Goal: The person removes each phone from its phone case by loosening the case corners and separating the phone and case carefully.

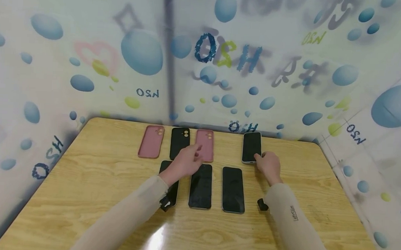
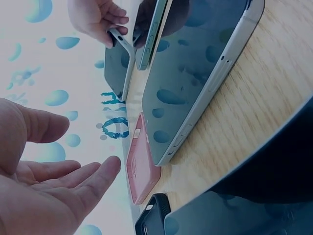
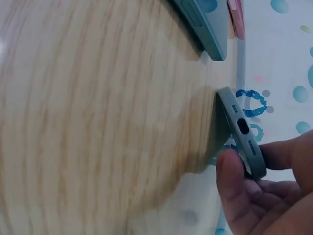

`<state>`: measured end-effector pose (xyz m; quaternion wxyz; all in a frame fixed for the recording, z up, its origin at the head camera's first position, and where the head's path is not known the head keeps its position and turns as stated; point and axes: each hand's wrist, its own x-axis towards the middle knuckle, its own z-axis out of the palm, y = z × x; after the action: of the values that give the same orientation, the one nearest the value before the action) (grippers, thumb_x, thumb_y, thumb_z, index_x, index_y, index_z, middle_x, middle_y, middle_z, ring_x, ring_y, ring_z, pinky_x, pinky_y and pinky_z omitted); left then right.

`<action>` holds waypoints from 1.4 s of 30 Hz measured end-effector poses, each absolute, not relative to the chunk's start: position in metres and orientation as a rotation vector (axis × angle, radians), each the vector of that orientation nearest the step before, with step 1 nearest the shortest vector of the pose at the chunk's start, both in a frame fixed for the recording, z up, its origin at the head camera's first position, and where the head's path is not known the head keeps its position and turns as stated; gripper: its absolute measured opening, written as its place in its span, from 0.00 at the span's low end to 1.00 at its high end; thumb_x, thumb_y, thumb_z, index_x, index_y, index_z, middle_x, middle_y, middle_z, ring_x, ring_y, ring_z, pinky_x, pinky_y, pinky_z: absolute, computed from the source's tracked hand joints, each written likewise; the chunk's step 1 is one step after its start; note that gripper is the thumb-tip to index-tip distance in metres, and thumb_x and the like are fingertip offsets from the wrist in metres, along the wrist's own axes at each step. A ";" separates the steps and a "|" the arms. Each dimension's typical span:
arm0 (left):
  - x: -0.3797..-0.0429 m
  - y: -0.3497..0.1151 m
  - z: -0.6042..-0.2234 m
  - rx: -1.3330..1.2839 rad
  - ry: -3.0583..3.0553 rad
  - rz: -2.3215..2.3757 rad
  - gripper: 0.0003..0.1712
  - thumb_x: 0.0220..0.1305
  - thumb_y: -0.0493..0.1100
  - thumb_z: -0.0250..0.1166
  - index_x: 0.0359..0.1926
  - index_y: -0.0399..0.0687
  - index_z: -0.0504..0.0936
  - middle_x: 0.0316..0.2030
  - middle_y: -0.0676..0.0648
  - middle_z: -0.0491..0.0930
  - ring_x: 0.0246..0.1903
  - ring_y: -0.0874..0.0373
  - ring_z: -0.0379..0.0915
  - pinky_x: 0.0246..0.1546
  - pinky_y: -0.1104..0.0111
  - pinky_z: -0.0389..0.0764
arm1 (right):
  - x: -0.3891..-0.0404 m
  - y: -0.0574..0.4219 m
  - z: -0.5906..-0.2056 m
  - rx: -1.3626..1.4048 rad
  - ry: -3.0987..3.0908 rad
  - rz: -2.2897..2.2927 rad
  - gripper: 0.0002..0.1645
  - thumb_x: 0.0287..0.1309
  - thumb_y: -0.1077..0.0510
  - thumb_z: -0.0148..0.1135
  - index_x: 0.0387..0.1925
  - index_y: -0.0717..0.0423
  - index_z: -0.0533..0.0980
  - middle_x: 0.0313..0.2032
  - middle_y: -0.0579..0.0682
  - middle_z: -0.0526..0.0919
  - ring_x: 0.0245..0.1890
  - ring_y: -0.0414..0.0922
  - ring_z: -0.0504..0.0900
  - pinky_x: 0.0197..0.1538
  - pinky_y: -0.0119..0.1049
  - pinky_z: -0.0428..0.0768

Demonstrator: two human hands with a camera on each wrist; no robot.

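At the back right of the table, my right hand (image 1: 269, 166) pinches the near end of a dark-screened phone (image 1: 252, 146). The right wrist view shows that end raised, with a port opening and slots in the grey-green rim (image 3: 239, 128); thumb and fingers grip one corner. My left hand (image 1: 184, 162) hovers with loosely spread fingers and holds nothing. Beneath and beyond it lie a pink phone case (image 1: 207, 149) and a black phone case (image 1: 179, 142). A phone (image 1: 168, 192) at front left is partly covered by my left wrist.
Another pink phone case (image 1: 151, 141) lies at the left of the back row. Two more phones, a middle one (image 1: 200, 188) and a right one (image 1: 233, 191), lie screen up in front. A patterned wall (image 1: 201, 102) rises behind the wooden table (image 1: 101, 165).
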<state>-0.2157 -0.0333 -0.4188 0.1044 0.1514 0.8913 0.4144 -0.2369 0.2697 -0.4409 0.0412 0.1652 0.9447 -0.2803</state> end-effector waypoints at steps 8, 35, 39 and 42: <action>-0.215 -0.032 -0.420 0.435 2.618 1.250 0.31 0.77 0.40 0.59 0.76 0.37 0.64 0.70 0.38 0.71 0.65 0.43 0.72 0.60 0.51 0.80 | -0.238 0.271 -0.441 0.532 2.699 -1.268 0.24 0.78 0.58 0.46 0.54 0.78 0.77 0.25 0.59 0.87 0.19 0.42 0.86 0.33 0.38 0.88; -0.208 -0.021 -0.417 0.455 2.558 1.344 0.30 0.77 0.40 0.58 0.75 0.37 0.65 0.69 0.38 0.73 0.64 0.43 0.74 0.61 0.50 0.80 | -0.213 0.243 -0.439 0.495 2.502 -1.759 0.24 0.81 0.61 0.43 0.63 0.77 0.72 0.36 0.67 0.85 0.20 0.40 0.85 0.33 0.41 0.89; -0.208 -0.017 -0.416 0.467 2.566 1.347 0.29 0.78 0.41 0.58 0.74 0.36 0.67 0.68 0.38 0.74 0.63 0.43 0.76 0.61 0.50 0.80 | -0.206 0.236 -0.434 0.463 2.473 -1.830 0.24 0.81 0.62 0.44 0.64 0.77 0.71 0.31 0.60 0.85 0.19 0.39 0.84 0.33 0.43 0.89; -0.208 -0.014 -0.414 0.460 2.575 1.364 0.28 0.78 0.42 0.58 0.72 0.36 0.68 0.66 0.38 0.76 0.62 0.44 0.77 0.61 0.51 0.80 | -0.201 0.232 -0.429 0.430 2.433 -1.885 0.24 0.81 0.62 0.44 0.64 0.77 0.71 0.27 0.57 0.85 0.19 0.39 0.83 0.32 0.41 0.89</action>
<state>-0.2076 -0.0142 -0.4136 0.0955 0.1550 0.8689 0.4603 -0.2013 0.2323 -0.4293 0.0170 0.1385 0.7827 -0.6066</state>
